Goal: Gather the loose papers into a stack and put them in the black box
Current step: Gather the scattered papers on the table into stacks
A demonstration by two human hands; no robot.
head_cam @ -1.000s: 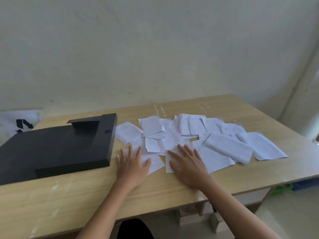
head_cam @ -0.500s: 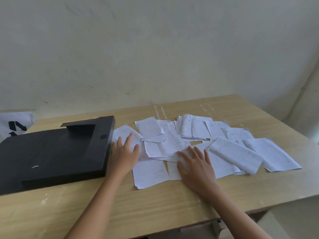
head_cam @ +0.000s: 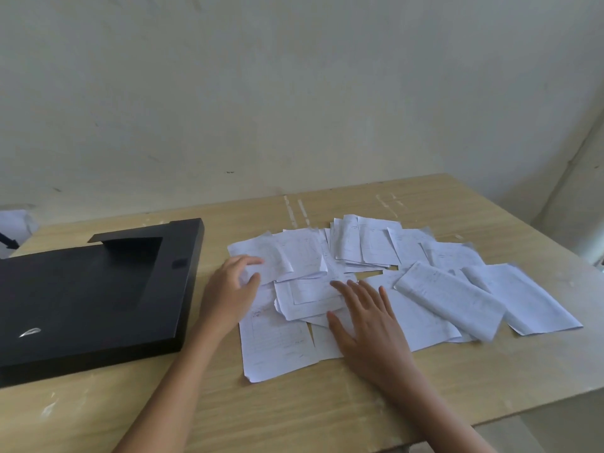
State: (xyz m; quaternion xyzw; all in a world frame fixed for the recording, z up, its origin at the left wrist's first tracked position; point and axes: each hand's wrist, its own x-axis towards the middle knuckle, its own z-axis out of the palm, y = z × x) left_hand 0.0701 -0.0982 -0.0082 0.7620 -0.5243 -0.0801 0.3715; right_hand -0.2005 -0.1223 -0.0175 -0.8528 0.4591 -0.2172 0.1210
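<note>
Several loose white papers [head_cam: 434, 289] lie scattered and overlapping across the middle and right of the wooden table [head_cam: 327, 410]. A flat black box [head_cam: 81, 299] rests on the table's left side. My left hand [head_cam: 228, 289] lies on the leftmost sheets just right of the box, fingers curled around a sheet's edge. My right hand [head_cam: 366, 325] rests flat with fingers spread on the papers near the pile's middle front. Neither hand has lifted a sheet off the table.
A plain wall rises right behind the table. The table's front edge runs close below my forearms and its right edge drops off beyond the papers. A white sheet with black marks [head_cam: 13, 230] shows at the far left behind the box.
My left hand has moved up and right from the box's side onto the leftmost sheets, its fingers now curling. My right hand has slid the middle sheets leftward, bunching them.
</note>
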